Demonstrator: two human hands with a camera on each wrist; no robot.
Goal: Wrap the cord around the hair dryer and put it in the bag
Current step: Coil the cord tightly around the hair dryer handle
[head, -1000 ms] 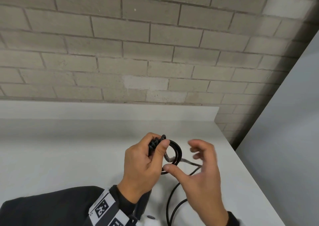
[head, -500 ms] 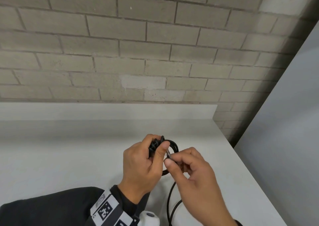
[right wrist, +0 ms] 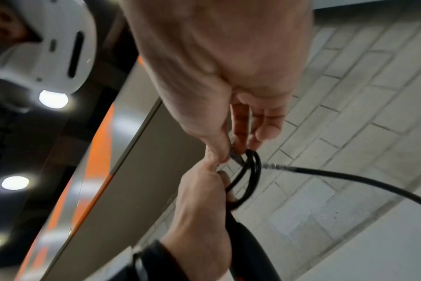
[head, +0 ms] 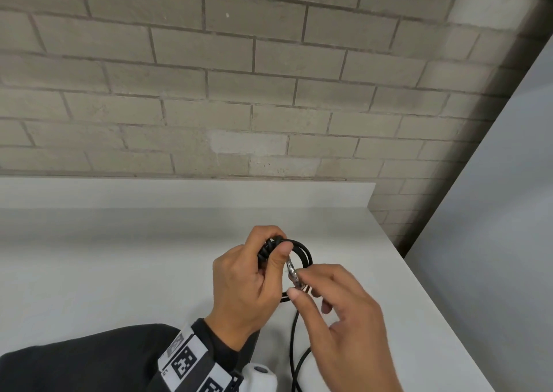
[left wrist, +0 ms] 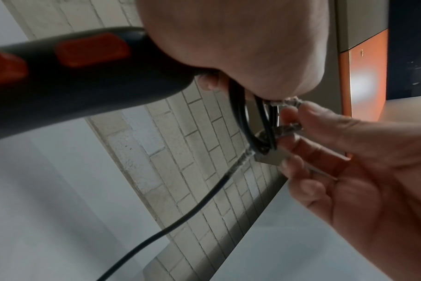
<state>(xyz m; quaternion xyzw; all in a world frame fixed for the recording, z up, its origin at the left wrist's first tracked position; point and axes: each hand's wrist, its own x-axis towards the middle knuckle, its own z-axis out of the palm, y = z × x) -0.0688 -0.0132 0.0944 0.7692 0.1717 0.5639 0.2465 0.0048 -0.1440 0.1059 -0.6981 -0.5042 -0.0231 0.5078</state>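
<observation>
The left hand (head: 248,281) has a clenched grip on the end of the dryer (left wrist: 84,79) handle, which is black with orange buttons. The same grip holds several loops of the black cord (head: 302,252) against the handle; the thumb presses on the loops from the near side. The loops stand out to the right of this grip as a small ring.

The right hand (head: 344,323) is just beside the left one, and the two hands touch at the thumbs. Its thumb and first fingers pinch a silvery tie (head: 293,275), which lies across the ring of loops. The other fingers (left wrist: 298,188) of this hand are loosely bent and hold nothing.

Below the two grips, the free part of the cord hangs down toward the white tabletop (head: 119,272) and goes out of view at the lower edge. Both hands and the dryer are above the tabletop, not resting on it. Beyond the grips is a brick wall (head: 269,92).
</observation>
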